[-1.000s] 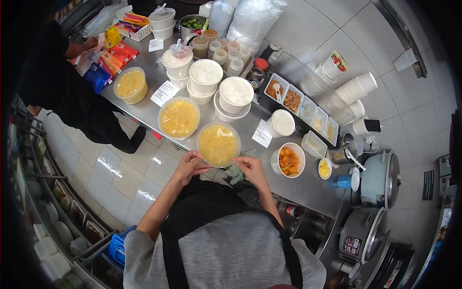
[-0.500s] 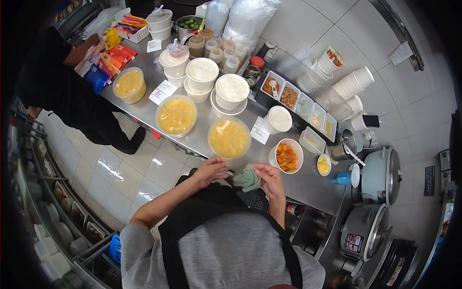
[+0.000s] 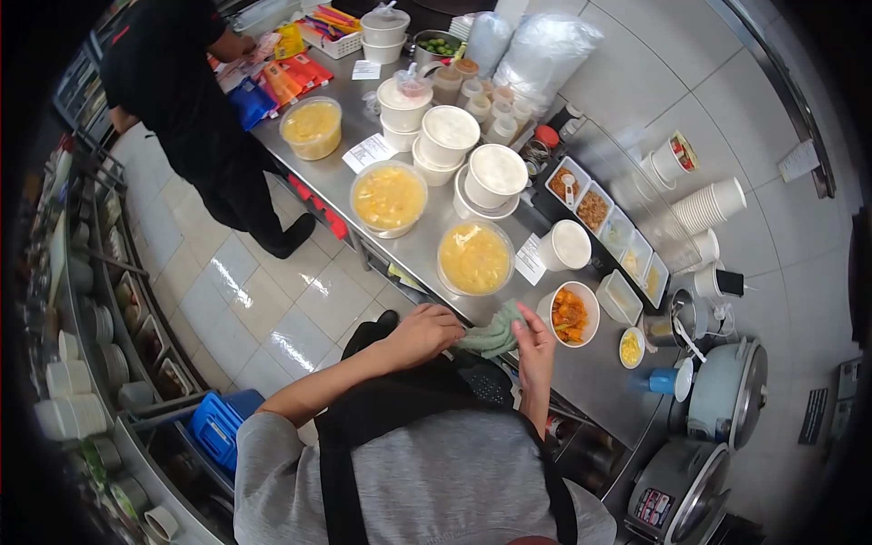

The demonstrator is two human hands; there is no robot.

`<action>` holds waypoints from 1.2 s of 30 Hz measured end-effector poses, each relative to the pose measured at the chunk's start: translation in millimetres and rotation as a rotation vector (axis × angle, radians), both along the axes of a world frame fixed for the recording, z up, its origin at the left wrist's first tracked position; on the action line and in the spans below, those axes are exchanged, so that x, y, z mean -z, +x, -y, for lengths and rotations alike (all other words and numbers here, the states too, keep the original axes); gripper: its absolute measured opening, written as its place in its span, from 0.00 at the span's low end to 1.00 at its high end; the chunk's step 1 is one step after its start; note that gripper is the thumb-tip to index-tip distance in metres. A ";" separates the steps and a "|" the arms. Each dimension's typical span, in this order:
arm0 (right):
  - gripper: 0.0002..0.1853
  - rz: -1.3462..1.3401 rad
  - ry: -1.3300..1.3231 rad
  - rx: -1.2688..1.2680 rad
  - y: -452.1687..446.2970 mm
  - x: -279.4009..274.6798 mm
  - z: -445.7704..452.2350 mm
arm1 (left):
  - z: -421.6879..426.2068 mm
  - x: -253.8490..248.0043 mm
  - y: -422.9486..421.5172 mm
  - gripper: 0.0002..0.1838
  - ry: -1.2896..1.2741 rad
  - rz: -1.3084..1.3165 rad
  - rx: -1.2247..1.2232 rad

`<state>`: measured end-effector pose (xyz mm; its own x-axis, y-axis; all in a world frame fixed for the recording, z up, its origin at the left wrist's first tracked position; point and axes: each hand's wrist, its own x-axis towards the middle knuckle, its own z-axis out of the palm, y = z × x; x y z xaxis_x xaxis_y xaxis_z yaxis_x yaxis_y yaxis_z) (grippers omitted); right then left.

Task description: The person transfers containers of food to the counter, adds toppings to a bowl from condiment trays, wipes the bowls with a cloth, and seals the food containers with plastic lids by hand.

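A pale green cloth (image 3: 491,334) is stretched between my two hands at the front edge of the steel counter (image 3: 595,386). My left hand (image 3: 421,336) is closed on the cloth's left end. At its right end, my right hand (image 3: 534,340) pinches it between thumb and fingers. Just beyond the cloth stands a round clear tub of yellow soup (image 3: 475,258). Another tub of soup (image 3: 389,197) is to its left, and a third (image 3: 311,127) stands farther left. A white bowl of orange food (image 3: 569,314) sits right of my right hand.
White lidded bowls (image 3: 495,171) are stacked behind the tubs, beside sauce bottles (image 3: 479,106) and a topping tray (image 3: 607,222). Rice cookers (image 3: 727,391) stand at the right. A person in black (image 3: 182,100) works at the far left. A blue bin (image 3: 220,427) is behind me, left.
My hands have left the nearest soup tub, which now sits farther from the counter edge, and taken hold of the green cloth. The view has turned, shifting the counter rightward.
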<state>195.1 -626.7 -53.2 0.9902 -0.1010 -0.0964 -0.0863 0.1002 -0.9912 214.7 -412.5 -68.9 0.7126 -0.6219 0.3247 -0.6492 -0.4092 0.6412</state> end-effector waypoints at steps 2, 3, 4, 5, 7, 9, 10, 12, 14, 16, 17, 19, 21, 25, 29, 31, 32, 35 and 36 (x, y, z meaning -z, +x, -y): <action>0.16 0.150 -0.356 -0.219 0.0 11.3 -4.9 | -2.8 -13.6 -7.3 0.07 -0.046 -0.049 -0.066; 0.15 0.141 -0.359 -0.336 -1.0 15.1 -8.2 | -4.3 -11.4 -8.3 0.07 -0.096 -0.121 -0.097; 0.14 0.131 -0.360 -0.449 -1.0 16.1 -14.6 | -6.1 -8.0 -8.9 0.06 -0.145 -0.194 -0.124; 0.13 0.120 -0.360 -0.558 -1.7 15.8 -21.5 | -8.5 -5.9 -10.7 0.06 -0.193 -0.268 -0.147; 0.08 0.096 -0.283 -0.571 -2.2 10.4 -32.8 | -14.5 -6.2 -11.6 0.06 -0.224 -0.406 -0.240; 0.07 0.236 -0.233 -0.499 1.2 7.5 -41.3 | -22.8 -5.2 -6.0 0.07 -0.267 -0.447 -0.283; 0.07 0.214 -0.115 -0.472 2.0 7.3 -44.6 | -27.7 0.5 -2.6 0.08 -0.294 -0.425 -0.283; 0.08 0.168 0.123 -0.410 0.7 9.0 -53.2 | -41.4 15.4 8.1 0.09 -0.315 -0.400 -0.288; 0.08 0.147 0.231 -0.300 2.6 6.8 -69.5 | -61.1 40.9 27.9 0.10 -0.564 -0.584 -0.349; 0.08 0.064 0.318 -0.233 6.5 9.6 -86.4 | -89.7 63.0 52.2 0.10 -0.799 -0.839 -0.446; 0.08 -0.009 0.351 -0.220 9.2 15.9 -94.5 | -107.2 67.9 66.6 0.11 -0.906 -1.004 -0.515; 0.09 -0.066 0.278 -0.176 17.0 25.6 -114.0 | -127.2 71.8 89.2 0.11 -1.044 -1.142 -0.586; 0.09 -0.043 0.059 -0.121 25.9 37.2 -139.0 | -141.5 72.7 108.4 0.11 -1.124 -1.085 -0.587; 0.15 0.269 -0.793 0.014 44.1 44.9 -179.2 | -158.4 79.0 136.0 0.11 -1.045 -1.084 -0.477; 0.16 0.239 -1.100 0.250 70.2 66.1 -207.9 | -170.2 89.1 153.8 0.11 -0.992 -1.190 -0.361; 0.17 0.270 -1.141 0.365 87.7 66.8 -213.6 | -175.8 86.8 160.4 0.11 -0.985 -1.237 -0.330; 0.17 0.283 -1.159 0.421 97.2 63.9 -217.3 | -177.4 84.7 162.5 0.12 -0.978 -1.248 -0.329; 0.18 0.280 -1.272 0.481 120.9 53.9 -228.8 | -183.5 82.4 166.4 0.11 -0.941 -1.282 -0.311; 0.18 0.283 -1.273 0.468 119.9 55.1 -234.8 | -185.9 82.1 168.7 0.11 -0.932 -1.288 -0.304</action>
<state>315.0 -391.9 -108.3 0.8102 -0.2919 0.5082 -0.0786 -0.9134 -0.3993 383.5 -226.6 -150.9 0.8499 -0.3536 -0.3907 0.5159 0.4076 0.7535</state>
